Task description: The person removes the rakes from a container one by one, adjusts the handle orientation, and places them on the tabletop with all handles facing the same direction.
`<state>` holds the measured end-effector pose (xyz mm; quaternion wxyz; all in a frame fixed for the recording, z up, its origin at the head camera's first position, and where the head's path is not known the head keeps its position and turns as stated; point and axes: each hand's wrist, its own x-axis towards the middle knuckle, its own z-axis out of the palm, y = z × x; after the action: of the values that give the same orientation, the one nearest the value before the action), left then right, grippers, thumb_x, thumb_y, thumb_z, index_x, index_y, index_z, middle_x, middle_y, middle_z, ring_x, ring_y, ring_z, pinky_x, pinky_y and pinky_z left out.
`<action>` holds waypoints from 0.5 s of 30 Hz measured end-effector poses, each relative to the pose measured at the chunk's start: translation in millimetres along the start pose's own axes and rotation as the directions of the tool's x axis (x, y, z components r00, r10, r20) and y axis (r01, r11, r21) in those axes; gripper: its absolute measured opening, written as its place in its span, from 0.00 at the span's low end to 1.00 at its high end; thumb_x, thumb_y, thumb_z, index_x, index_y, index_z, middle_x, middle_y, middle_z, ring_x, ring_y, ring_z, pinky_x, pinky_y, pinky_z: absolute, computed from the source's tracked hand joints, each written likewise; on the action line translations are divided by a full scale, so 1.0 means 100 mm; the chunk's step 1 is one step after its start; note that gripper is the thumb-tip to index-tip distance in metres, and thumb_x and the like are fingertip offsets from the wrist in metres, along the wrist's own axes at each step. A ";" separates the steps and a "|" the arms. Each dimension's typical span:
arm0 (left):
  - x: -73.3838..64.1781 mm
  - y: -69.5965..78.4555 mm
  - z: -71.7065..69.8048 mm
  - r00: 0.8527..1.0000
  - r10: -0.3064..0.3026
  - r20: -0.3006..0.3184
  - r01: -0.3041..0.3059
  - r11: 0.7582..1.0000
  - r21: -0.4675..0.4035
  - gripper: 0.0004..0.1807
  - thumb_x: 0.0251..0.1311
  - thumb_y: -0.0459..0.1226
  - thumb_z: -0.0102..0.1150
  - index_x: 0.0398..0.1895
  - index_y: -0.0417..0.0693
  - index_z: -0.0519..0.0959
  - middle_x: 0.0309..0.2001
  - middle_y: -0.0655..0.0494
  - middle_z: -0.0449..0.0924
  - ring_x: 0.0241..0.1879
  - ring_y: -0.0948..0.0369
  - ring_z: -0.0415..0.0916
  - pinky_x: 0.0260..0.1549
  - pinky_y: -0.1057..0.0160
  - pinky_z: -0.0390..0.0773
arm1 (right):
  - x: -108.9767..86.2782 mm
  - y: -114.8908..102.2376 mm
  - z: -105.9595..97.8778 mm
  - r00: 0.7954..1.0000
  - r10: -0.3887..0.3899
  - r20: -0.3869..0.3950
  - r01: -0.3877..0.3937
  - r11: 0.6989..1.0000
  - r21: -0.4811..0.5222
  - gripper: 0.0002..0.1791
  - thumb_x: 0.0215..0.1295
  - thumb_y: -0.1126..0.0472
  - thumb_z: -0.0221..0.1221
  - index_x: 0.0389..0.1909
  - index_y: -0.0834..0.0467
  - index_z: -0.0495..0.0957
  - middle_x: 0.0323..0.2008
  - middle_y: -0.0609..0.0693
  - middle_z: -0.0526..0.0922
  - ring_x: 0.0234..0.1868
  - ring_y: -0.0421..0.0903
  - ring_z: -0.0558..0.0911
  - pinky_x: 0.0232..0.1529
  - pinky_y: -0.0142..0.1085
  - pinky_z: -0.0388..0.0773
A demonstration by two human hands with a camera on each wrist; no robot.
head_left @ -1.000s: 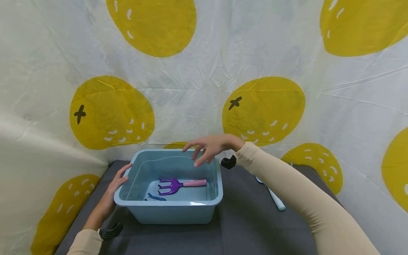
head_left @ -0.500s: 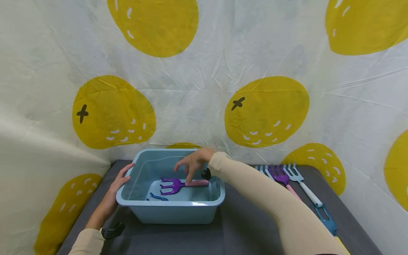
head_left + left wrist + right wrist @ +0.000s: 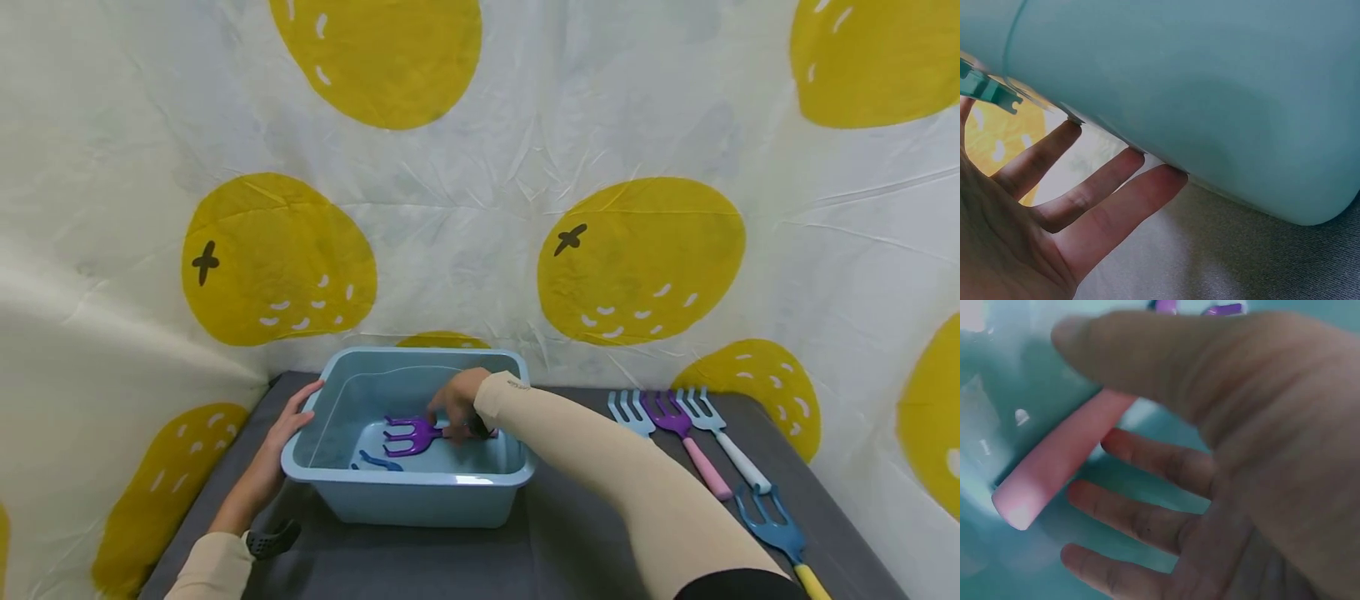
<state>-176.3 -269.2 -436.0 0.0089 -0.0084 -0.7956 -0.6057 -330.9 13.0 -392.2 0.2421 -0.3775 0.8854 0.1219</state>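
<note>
A light blue plastic basin [image 3: 408, 479] stands on the table. Inside it lies a purple garden hand fork [image 3: 416, 436] with a pink handle [image 3: 1054, 462]. The blue tines [image 3: 381, 460] of another tool show above the basin's near rim, the rest of it hidden. My right hand [image 3: 455, 404] reaches down over the pink handle; in the right wrist view its thumb lies on one side and its extended fingers on the other, one fingertip right at the handle. My left hand [image 3: 277, 442] touches the basin's left side with straight fingers, as the left wrist view shows.
Several more hand forks lie at the table's right: a light blue one [image 3: 632, 410] partly behind the right sleeve, a purple one with pink handle [image 3: 705, 467], a light blue one with pale handle [image 3: 731, 450], and a blue one with yellow handle [image 3: 780, 529]. A patterned curtain [image 3: 465, 250] hangs behind.
My right hand has come down from above the basin's back right rim to the pink handle inside. The forks at the right have come into view. The left hand stays at the basin.
</note>
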 end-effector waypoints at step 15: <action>0.06 -0.06 0.01 1.000 0.018 -0.005 -0.019 1.000 -0.015 0.33 0.78 0.56 0.37 0.82 0.67 0.48 0.82 0.49 0.38 0.72 0.39 0.49 0.67 0.27 0.54 | -0.02 -0.03 0.18 0.985 -0.148 -0.093 0.137 0.983 -0.120 0.07 0.74 0.53 0.61 0.49 0.41 0.81 0.32 0.42 0.77 0.35 0.44 0.76 0.33 0.34 0.74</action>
<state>-182.0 -270.1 -441.6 0.0165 -0.0144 -0.7910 -0.6114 -321.4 19.2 -406.5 0.1834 -0.4587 0.8589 0.1349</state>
